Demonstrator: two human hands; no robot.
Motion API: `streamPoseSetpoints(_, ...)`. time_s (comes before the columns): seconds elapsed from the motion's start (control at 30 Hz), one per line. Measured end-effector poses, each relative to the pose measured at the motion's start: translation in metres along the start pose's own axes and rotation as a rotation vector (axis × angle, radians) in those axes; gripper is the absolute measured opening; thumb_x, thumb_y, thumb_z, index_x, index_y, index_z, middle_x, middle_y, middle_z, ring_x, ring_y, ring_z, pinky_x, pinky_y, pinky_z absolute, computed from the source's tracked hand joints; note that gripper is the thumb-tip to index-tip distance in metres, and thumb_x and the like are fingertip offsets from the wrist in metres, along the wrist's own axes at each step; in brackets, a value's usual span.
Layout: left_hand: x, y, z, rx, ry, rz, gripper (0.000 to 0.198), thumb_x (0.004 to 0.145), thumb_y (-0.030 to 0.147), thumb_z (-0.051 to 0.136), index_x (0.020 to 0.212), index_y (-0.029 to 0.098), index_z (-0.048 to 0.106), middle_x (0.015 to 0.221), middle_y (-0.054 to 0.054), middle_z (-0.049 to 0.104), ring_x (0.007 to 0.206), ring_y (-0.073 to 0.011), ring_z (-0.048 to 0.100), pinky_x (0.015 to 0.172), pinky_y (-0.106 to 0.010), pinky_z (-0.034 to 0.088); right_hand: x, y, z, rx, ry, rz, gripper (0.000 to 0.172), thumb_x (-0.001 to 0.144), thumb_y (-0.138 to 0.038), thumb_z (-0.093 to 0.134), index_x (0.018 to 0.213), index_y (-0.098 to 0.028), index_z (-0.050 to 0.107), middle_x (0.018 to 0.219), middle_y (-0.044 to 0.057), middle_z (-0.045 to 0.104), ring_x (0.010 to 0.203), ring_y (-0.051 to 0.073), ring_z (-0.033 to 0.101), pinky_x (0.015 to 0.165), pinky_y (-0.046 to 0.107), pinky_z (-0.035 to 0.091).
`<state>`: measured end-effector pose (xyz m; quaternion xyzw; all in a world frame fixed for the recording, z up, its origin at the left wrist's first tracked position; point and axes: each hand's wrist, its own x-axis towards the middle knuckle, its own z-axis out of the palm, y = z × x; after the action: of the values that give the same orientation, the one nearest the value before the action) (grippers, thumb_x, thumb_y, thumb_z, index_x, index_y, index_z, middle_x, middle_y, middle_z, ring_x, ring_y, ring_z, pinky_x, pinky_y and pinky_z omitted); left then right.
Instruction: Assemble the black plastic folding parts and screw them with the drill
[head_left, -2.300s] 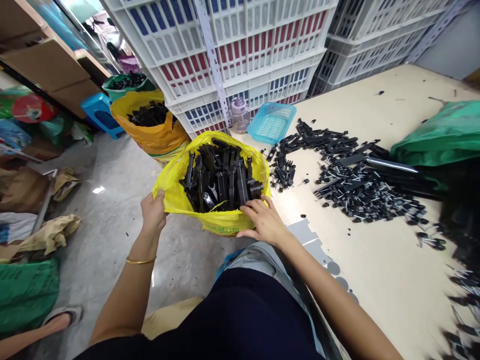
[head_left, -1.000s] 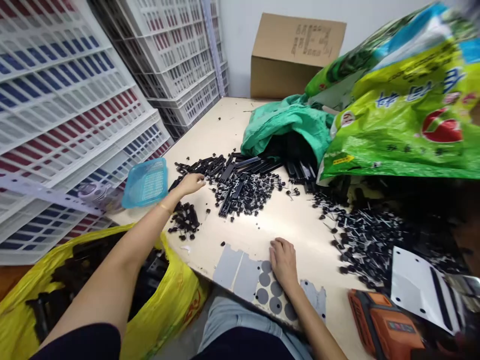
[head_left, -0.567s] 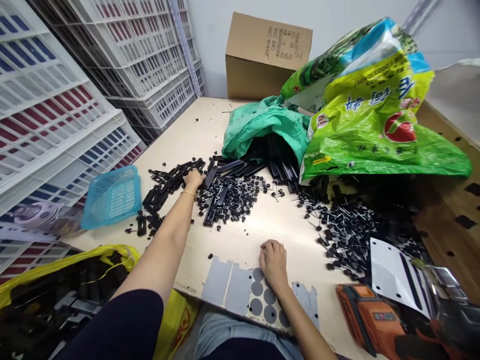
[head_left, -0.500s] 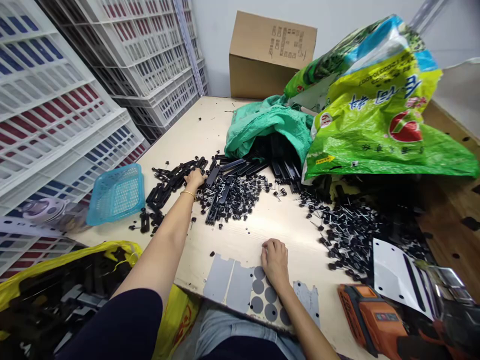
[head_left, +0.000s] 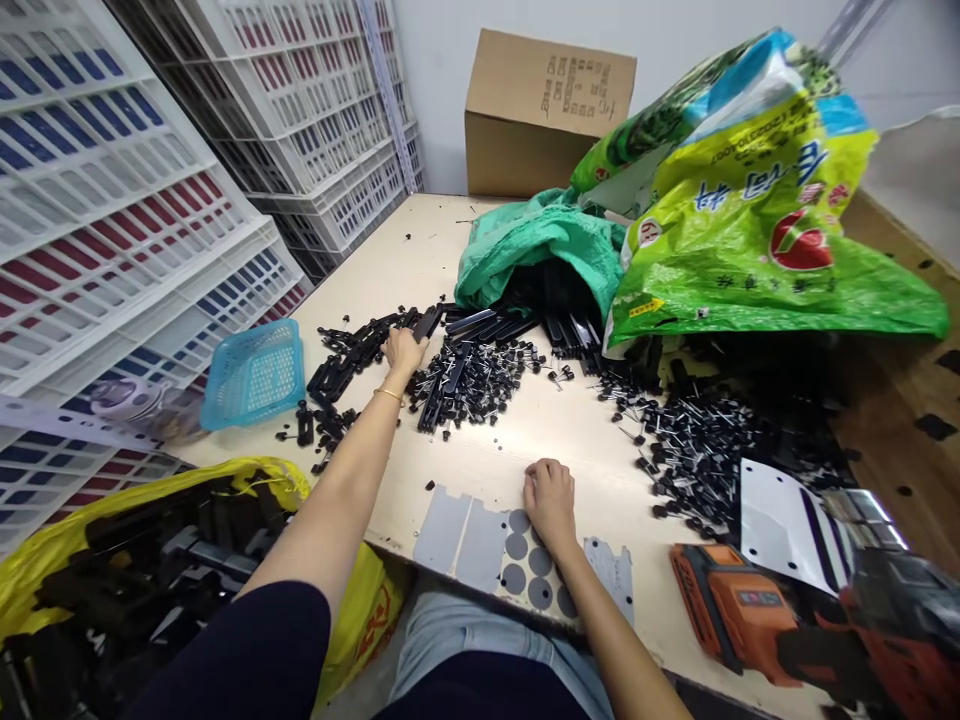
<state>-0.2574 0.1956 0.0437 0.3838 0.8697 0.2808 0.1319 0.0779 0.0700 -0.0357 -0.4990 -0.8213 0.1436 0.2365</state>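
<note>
My left hand (head_left: pixel 406 352) reaches out over the table, a bracelet on its wrist. Its fingers are closed on the end of a flat black plastic strip (head_left: pixel 429 322). Left of it lies a spread of black plastic clip-like parts (head_left: pixel 341 368); to its right is a heap of black-headed metal pins (head_left: pixel 491 378). My right hand (head_left: pixel 551 497) rests on the tabletop near the front edge, fingers curled and pressed together. Anything inside them is hidden. Beside it are grey round pads (head_left: pixel 516 546) and grey rectangular patches (head_left: pixel 480 545).
A green bag (head_left: pixel 555 235) spills black strips at the back. A blue basket (head_left: pixel 251 385) stands left, a yellow bag of black parts (head_left: pixel 292 478) below. More pins (head_left: pixel 690 450), an orange-and-black power tool (head_left: pixel 739 610) and a printed bag (head_left: pixel 757 250) are right; a cardboard box (head_left: pixel 540 100) stands behind.
My left hand has lifted slightly, and the black strip at its fingers has turned and moved up. The right hand stays in place. The whole view has shifted a little.
</note>
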Motion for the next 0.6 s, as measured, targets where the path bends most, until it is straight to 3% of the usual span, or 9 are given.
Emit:
streamPoseSetpoints(0.13, -0.042, 0.005, -0.014, -0.269, -0.186, 0.092, 0.033, 0.088, 0.038, 0.046, 0.100, 0.013, 0.064, 0.094, -0.009, 0.066, 0.085, -0.0164, 0.063, 0.077, -0.029, 0.050, 0.004, 0.000, 0.000, 0.142, 0.013, 0.072, 0.012, 0.083, -0.019, 0.045, 0.085, -0.018, 0.057, 0.089, 0.008, 0.058, 0.089, 0.023, 0.048, 0.079, 0.039, 0.039)
streamPoseSetpoints(0.23, -0.086, 0.016, 0.001, -0.529, -0.386, 0.119, 0.035, 0.084, 0.045, 0.054, 0.096, 0.014, 0.064, 0.084, -0.005, 0.066, 0.071, -0.0107, 0.061, 0.065, -0.022, 0.049, 0.017, -0.005, -0.008, 0.462, 0.046, 0.232, 0.017, 0.085, -0.030, 0.046, 0.089, -0.017, 0.056, 0.090, 0.008, 0.060, 0.086, 0.021, 0.053, 0.079, 0.038, 0.044)
streamPoseSetpoints(0.33, -0.146, 0.033, 0.032, -0.857, -0.614, 0.066, 0.035, 0.075, 0.043, 0.066, 0.094, 0.014, 0.063, 0.087, -0.006, 0.066, 0.071, -0.0114, 0.061, 0.063, -0.023, 0.048, 0.032, -0.009, -0.025, 0.775, 0.142, 0.377, 0.037, 0.085, -0.046, 0.046, 0.108, -0.016, 0.051, 0.107, 0.011, 0.058, 0.093, 0.019, 0.056, 0.077, 0.035, 0.049)
streamPoseSetpoints(0.43, -0.215, 0.048, 0.065, -0.906, -0.699, 0.141, 0.023, 0.080, 0.032, 0.062, 0.095, 0.014, 0.064, 0.096, -0.012, 0.067, 0.078, -0.0145, 0.062, 0.072, -0.029, 0.050, 0.036, -0.008, -0.043, 0.912, 0.203, 0.469, 0.053, 0.081, -0.055, 0.050, 0.118, -0.019, 0.046, 0.116, 0.011, 0.056, 0.096, 0.019, 0.058, 0.075, 0.033, 0.050)
streamPoseSetpoints(0.53, -0.268, 0.054, 0.083, -0.893, -0.721, 0.170, 0.017, 0.081, 0.024, 0.063, 0.096, 0.016, 0.067, 0.097, -0.014, 0.069, 0.082, -0.0168, 0.064, 0.078, -0.032, 0.050, 0.026, 0.001, -0.057, 0.894, 0.113, 0.494, 0.049, 0.077, -0.056, 0.056, 0.107, -0.018, 0.053, 0.101, 0.008, 0.063, 0.086, 0.018, 0.060, 0.076, 0.033, 0.050)
streamPoseSetpoints(0.6, -0.279, 0.048, 0.079, -0.782, -0.736, 0.269, 0.016, 0.081, 0.028, 0.064, 0.093, 0.020, 0.070, 0.093, -0.011, 0.070, 0.081, -0.0185, 0.065, 0.076, -0.032, 0.050, 0.015, 0.008, -0.064, 0.853, -0.011, 0.472, 0.045, 0.079, -0.057, 0.054, 0.096, -0.016, 0.058, 0.091, 0.008, 0.065, 0.081, 0.019, 0.061, 0.074, 0.033, 0.049)
